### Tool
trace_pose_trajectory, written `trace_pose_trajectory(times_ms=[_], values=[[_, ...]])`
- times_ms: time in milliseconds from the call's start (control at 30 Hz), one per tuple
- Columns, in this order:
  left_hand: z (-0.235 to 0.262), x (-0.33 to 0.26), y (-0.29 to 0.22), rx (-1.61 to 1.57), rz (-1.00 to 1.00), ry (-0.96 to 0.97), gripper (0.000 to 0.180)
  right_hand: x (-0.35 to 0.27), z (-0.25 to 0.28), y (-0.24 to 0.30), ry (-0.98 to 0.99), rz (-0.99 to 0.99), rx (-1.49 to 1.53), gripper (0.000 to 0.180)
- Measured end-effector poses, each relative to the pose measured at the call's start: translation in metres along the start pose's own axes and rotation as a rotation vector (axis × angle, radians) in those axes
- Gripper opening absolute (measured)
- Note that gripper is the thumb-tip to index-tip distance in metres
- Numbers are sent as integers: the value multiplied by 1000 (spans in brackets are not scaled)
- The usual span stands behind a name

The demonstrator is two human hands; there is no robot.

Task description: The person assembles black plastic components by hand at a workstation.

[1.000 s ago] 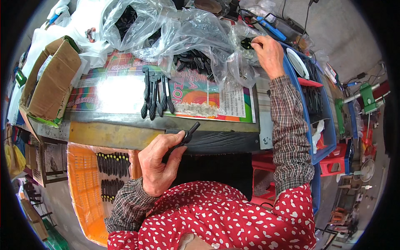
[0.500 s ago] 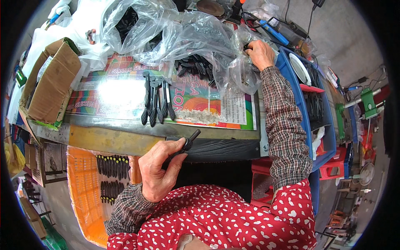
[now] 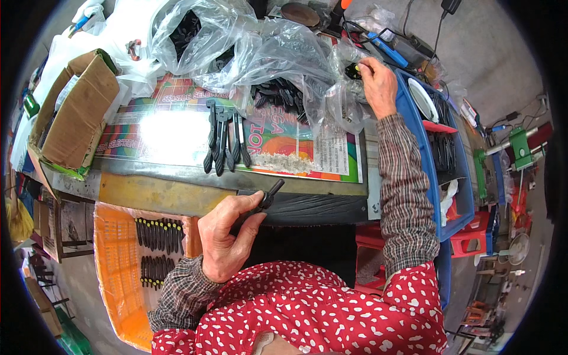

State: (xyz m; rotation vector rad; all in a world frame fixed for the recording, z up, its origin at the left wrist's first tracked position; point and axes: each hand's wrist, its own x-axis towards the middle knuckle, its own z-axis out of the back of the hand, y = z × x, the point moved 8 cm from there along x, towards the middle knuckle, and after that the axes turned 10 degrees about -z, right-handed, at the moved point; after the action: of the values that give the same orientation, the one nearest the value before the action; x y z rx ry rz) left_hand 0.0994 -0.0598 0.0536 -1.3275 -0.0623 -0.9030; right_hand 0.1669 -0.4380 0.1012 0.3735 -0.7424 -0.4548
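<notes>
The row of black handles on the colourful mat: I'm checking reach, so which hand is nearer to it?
Left. The left hand sits just below the row of black handles, holding one black handle; the right hand is far off right, at the clear plastic bags.

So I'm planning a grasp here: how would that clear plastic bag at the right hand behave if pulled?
The clear plastic bag looks thin and crumpled, so probably floppy and light. The black parts inside may shift or spill. The right hand rests at its edge.
</notes>
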Motion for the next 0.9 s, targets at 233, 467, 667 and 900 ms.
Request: trace_pose_trajectory(times_ms=[233,467,667,900], values=[[-4,-16,17,-357,302,-63,26,-87,26,69,366,-200,649,14],[-24,-19,20,-797,421,-129,19,-188,24,113,717,-365,958,27],[-36,-28,21,-958,449,-172,20,-226,22,129,743,-360,915,32],[-35,-39,23,-926,467,-192,20,-239,26,138,615,-172,705,29]])
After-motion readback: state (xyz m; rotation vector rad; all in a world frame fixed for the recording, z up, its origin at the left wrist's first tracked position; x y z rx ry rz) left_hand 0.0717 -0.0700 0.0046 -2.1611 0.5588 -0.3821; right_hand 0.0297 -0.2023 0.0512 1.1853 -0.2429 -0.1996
